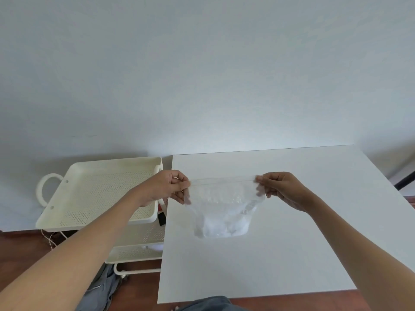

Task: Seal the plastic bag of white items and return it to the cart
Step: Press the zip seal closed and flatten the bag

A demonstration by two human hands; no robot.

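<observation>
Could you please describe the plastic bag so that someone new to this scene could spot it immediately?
Start at the white table to the right of the cream cart. Above its middle, the left hand and right hand pinch the top corners of a clear plastic bag. It alone is see-through, with white items bunched at its bottom.

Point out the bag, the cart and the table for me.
bag (pixel 222 212): head view, on the clear plastic above the white contents.
cart (pixel 98 191): head view, on the perforated floor of the top tray.
table (pixel 280 261): head view, on the bare white top.
</observation>
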